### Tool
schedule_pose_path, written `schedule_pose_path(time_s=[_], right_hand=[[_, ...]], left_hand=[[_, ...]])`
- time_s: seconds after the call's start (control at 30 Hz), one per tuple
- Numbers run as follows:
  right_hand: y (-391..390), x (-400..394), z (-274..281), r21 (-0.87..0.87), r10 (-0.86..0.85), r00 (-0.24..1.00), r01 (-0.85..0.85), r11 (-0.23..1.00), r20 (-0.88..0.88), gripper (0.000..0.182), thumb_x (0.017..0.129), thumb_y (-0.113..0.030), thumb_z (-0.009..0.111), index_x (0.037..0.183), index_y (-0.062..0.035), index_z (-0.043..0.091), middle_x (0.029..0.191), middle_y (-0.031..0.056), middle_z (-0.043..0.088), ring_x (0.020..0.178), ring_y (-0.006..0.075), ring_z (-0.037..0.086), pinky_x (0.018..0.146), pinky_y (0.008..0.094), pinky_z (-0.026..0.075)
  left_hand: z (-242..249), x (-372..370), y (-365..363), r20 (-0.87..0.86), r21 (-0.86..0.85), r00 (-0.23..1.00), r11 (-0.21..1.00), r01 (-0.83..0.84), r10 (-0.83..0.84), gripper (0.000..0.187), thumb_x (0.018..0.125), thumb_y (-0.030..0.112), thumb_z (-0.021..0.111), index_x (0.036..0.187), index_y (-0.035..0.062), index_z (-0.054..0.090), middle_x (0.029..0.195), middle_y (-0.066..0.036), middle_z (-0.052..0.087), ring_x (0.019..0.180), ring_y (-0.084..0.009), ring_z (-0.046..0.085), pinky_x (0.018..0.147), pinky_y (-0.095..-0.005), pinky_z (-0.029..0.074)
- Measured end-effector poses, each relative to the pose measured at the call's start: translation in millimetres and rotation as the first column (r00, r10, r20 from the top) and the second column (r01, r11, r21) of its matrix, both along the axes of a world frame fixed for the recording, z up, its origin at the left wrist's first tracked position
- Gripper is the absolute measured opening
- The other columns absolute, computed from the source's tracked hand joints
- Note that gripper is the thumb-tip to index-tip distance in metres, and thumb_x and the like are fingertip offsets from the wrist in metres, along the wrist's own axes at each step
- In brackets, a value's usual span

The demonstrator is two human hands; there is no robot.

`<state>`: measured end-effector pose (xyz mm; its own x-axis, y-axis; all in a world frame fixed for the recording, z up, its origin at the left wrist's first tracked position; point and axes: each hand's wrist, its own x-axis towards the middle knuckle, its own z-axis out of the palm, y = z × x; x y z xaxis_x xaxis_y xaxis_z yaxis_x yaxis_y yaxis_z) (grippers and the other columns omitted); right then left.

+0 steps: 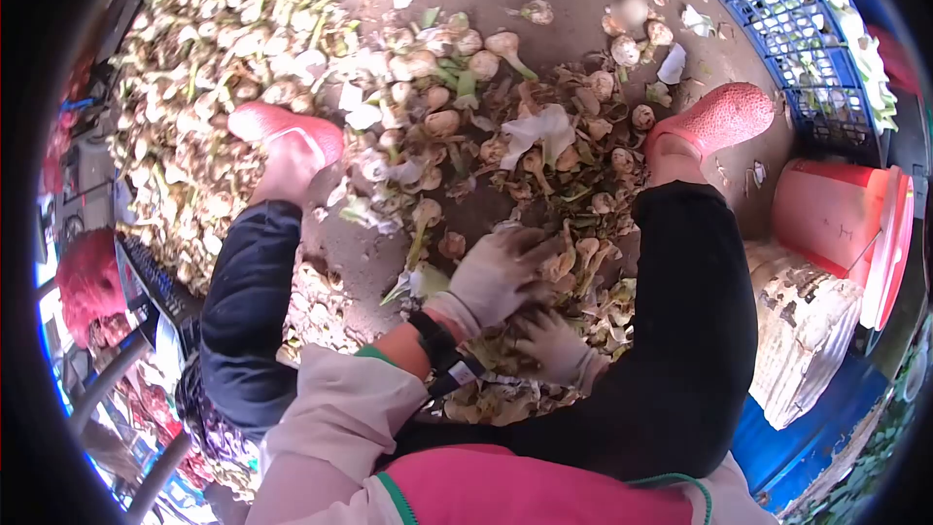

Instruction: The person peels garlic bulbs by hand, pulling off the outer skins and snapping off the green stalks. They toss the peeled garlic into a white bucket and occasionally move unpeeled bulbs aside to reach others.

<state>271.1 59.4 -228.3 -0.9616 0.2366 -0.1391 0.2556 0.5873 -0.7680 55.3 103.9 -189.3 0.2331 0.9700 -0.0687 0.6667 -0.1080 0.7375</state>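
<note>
My left hand (496, 277), in a pale glove with dirty fingertips, reaches over the pile between my legs. Its fingers are stretched out and slightly blurred, touching or just above garlic-like bulbs (586, 258) with dry stems. Below it, my right hand (559, 348), also gloved, lies low over the loose peelings (505, 399) with its fingers apart. I make out nothing held in either hand. A dark wristband (432, 338) circles my left wrist. A pale bulb with a green stem (425, 219) lies just beyond that hand.
A large heap of bulbs (194, 87) spreads across the left floor. At right stand a blue crate (792, 24) holding pale pieces, a red bucket (826, 219) and a worn whitish block (802, 331). My feet in pink shoes (714, 122) flank the scattered bulbs and skins.
</note>
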Motion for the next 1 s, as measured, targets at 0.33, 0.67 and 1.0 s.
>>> schedule_pose_path(time_s=[0.33, 0.67, 1.0], right_hand=[[48, 37, 12, 0.009, -0.762, 0.644, 0.764, 0.645, -0.073, 0.056, 0.077, -0.036, 0.070, 0.127, -0.0163, 0.052, 0.128, 0.0205, 0.049, 0.107, 0.0402, 0.053, 0.085, 0.0483, 0.048], [105, -16, -7, -0.057, -0.679, 0.726, 0.687, 0.725, 0.107, 0.066, 0.059, -0.018, 0.082, 0.119, -0.0095, 0.055, 0.125, 0.0188, 0.047, 0.109, 0.0382, 0.050, 0.089, 0.0457, 0.047], [50, -37, -16, 0.011, -0.162, 0.986, 0.162, 0.987, 0.046, 0.079, 0.069, -0.049, 0.072, 0.133, -0.0100, 0.046, 0.138, 0.0235, 0.038, 0.121, 0.0448, 0.040, 0.102, 0.0595, 0.030]], left_hand=[[-55, 4, -8, 0.116, -0.407, 0.993, 0.913, 0.025, 0.025, 0.023, 0.082, 0.012, 0.062, 0.103, 0.0057, 0.060, 0.107, -0.012, 0.059, 0.099, -0.0261, 0.057, 0.087, -0.0396, 0.046], [-20, -52, 10, -0.290, -0.171, 0.947, 0.966, -0.194, 0.139, 0.062, 0.083, 0.027, 0.063, 0.135, 0.0015, 0.042, 0.132, -0.024, 0.046, 0.127, -0.0388, 0.041, 0.108, -0.0500, 0.029], [-3, -14, -95, 0.350, -0.771, 0.902, 0.468, 0.431, -0.254, 0.037, 0.079, 0.025, 0.061, 0.112, 0.0093, 0.062, 0.114, -0.017, 0.061, 0.115, -0.0362, 0.054, 0.095, -0.0496, 0.041]])
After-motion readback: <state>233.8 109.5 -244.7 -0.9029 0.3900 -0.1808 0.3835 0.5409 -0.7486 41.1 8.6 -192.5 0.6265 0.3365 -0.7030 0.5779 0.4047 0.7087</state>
